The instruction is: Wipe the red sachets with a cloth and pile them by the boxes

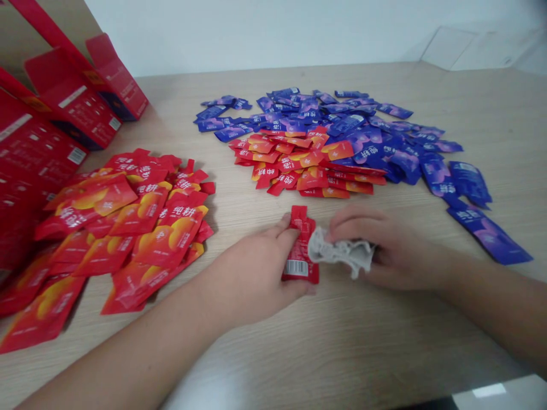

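Note:
At the middle of the table my left hand (256, 270) is closed round the side of a few red sachets (299, 242), stacked with a barcode facing up. Just to their right, my right hand (393, 247) grips a crumpled whitish cloth (342, 253), whose edge reaches the sachets' right side; blur hides whether they touch. Beyond the hands lies a pile of red-and-orange sachets (299, 162). It rests against a wide spread of blue-purple sachets (376, 142). A second heap of red-and-orange sachets (145, 222) is left of my left hand.
Several red cardboard boxes (74, 105) with raised flaps stand along the left edge. A clear plastic piece (448, 48) leans at the back right by the white wall (299, 34). The wooden table (342, 341) runs toward me, with a pale surface (504, 393) below its edge.

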Motion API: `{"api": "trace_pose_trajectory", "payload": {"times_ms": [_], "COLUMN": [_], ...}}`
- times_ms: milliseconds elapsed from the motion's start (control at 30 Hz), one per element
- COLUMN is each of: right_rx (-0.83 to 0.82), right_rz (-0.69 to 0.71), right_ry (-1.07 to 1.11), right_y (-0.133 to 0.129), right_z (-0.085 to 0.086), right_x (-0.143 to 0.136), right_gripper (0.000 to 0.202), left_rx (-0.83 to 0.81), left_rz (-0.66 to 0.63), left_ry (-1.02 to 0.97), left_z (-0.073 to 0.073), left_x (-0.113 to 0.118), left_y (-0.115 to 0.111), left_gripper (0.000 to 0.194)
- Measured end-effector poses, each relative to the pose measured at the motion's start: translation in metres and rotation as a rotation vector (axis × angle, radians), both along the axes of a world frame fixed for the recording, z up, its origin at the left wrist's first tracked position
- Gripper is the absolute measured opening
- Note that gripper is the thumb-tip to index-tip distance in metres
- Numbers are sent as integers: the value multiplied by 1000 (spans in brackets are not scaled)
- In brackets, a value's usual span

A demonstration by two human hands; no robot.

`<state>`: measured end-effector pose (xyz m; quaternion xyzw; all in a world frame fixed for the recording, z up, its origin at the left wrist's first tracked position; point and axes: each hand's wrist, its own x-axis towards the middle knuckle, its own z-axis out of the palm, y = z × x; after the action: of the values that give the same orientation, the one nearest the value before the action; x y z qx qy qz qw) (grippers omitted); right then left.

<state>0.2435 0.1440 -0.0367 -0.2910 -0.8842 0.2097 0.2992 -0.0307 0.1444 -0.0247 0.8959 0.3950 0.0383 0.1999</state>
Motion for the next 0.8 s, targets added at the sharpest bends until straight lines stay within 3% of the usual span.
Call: {"api": "trace_pose_trajectory", "payload": {"times_ms": [133, 267, 333, 467, 667, 800], "right_rx": [-214, -255, -213, -161, -88, -23], "right_rz": [190, 135, 65, -100, -179, -155], "right_ry": [-175, -235, -242, -293, -281, -201], "right_y": [-20, -20, -14, 2, 15, 15], "right_z": [3, -2, -4, -7, -9, -12], "right_x": [-20, -29, -27, -21, -14, -5], "right_gripper": [32, 37, 41, 49, 28, 31], "left_rx": [-81, -101, -117, -90, 114, 141], "left_rz": [12, 0, 3, 7, 7, -10], "left_ry": [-31, -20, -31, -19, 11, 52], "left_z": [-4, 0, 4, 8, -14, -28], "left_x": [-3, -2, -1, 2, 7, 8], "left_y": [4, 4, 3, 0, -10, -12], "left_gripper": [101, 116, 109, 74, 87, 89]}}
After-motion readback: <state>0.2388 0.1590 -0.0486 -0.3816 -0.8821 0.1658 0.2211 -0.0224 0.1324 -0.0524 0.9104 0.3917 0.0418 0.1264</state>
